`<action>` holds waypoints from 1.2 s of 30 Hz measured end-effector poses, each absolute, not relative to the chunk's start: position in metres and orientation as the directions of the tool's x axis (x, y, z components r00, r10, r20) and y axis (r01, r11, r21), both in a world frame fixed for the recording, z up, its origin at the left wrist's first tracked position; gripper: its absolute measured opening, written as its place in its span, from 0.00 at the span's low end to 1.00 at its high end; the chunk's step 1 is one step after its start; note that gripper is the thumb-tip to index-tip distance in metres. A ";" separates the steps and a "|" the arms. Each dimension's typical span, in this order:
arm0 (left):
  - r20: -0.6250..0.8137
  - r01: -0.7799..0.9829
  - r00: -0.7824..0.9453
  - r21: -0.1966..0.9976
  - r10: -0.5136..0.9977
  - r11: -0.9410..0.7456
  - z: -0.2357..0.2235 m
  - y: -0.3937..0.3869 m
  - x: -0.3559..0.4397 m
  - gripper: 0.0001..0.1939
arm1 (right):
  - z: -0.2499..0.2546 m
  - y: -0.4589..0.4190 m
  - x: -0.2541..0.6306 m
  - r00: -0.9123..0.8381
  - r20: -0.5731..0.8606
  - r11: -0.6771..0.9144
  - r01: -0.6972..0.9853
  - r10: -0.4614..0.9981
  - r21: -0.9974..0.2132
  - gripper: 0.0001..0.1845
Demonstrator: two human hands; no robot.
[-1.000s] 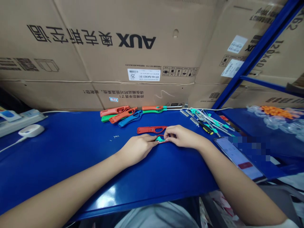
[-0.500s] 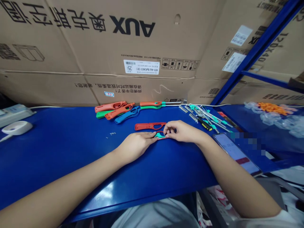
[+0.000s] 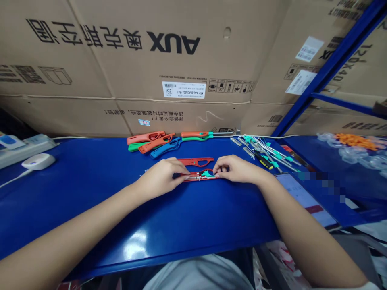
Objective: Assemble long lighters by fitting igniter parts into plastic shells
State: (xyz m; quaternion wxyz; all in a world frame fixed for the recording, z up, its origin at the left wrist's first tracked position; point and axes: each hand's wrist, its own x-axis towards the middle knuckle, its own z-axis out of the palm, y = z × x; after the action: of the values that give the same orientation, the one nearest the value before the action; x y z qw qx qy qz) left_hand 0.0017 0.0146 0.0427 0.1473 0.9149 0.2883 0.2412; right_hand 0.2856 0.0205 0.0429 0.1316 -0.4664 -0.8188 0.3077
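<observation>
A red lighter half-shell (image 3: 193, 179) lies on the table, with a teal trigger piece (image 3: 207, 174) and thin pale parts seated in it. My left hand (image 3: 160, 176) is closed at its left end, thumb and fingertips pinching the shell or a part in it. At the right end, my right hand (image 3: 234, 169) is also closed, with curled fingers around the edge by the teal piece. Its fingertips partly hide that end. Just behind, a second red half-shell (image 3: 203, 161) lies loose, its left end covered by my left hand.
Orange, green and blue lighter shells (image 3: 163, 150) lie at the back, beside a lighter with a metal tube (image 3: 222, 133). Metal rods with teal pieces (image 3: 273, 151), a black-yellow screwdriver (image 3: 263, 160) and a phone (image 3: 305, 197) are to the right. A cardboard box (image 3: 121, 80) stands behind.
My left hand has slid left along the red half-shell, uncovering its middle and the pale parts. My right hand stays at the right end. The camera view has shifted slightly.
</observation>
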 end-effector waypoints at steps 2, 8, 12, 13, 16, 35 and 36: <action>0.355 0.443 0.713 0.440 0.604 -0.781 0.037 0.014 0.000 0.09 | 0.043 0.021 0.286 -0.529 -0.072 0.378 0.689 0.846 -0.619 0.08; 0.327 0.464 0.585 0.615 0.742 -0.637 0.019 0.012 -0.003 0.10 | 0.043 0.021 0.284 -0.541 -0.070 0.390 0.683 0.838 -0.617 0.05; 0.329 0.435 0.587 0.643 0.740 -0.631 0.016 0.012 -0.004 0.12 | 0.043 0.021 0.285 -0.559 -0.047 0.421 0.674 0.828 -0.607 0.05; 0.335 0.423 0.604 0.635 0.724 -0.646 0.017 0.012 -0.004 0.12 | 0.043 0.021 0.286 -0.566 -0.042 0.429 0.670 0.823 -0.605 0.06; 0.363 0.404 0.638 0.593 0.679 -0.696 0.017 0.011 -0.005 0.11 | 0.046 0.020 0.287 -0.589 -0.037 0.457 0.663 0.807 -0.593 0.06; 0.498 0.524 0.594 0.355 0.631 -0.774 0.014 0.014 -0.008 0.12 | 0.032 0.031 0.292 -0.523 0.177 0.550 0.757 0.834 -0.353 0.02; 0.505 0.532 0.587 0.348 0.632 -0.772 0.014 0.014 -0.008 0.13 | 0.033 0.031 0.292 -0.520 0.183 0.549 0.756 0.835 -0.358 0.01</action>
State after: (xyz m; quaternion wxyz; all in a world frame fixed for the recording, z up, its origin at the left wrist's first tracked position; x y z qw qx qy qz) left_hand -0.0078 0.0144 0.0139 0.0799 0.8873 0.3279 0.3143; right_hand 0.2919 0.0311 0.0334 0.1683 -0.4602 -0.8638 0.1174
